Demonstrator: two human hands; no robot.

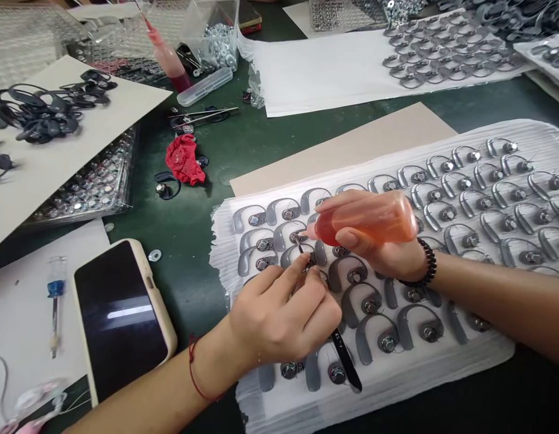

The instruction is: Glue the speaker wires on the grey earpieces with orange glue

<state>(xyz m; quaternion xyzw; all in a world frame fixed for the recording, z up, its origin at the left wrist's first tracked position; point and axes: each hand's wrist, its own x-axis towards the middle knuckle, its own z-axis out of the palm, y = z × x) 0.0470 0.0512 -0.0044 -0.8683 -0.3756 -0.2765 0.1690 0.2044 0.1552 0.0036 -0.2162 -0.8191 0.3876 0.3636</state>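
Observation:
My right hand is closed round a small orange squeeze bottle, its nozzle pointing left and down at a grey ear-hook part. My left hand pinches black tweezers, whose tip touches the same part by the nozzle. Both hands hover over a white foam sheet that carries rows of several grey ear-hook parts.
A phone lies screen-up at the left, a small screwdriver beside it. A red cloth, trays of metal discs, black hooks on card, a red bottle and more grey hooks sit further back.

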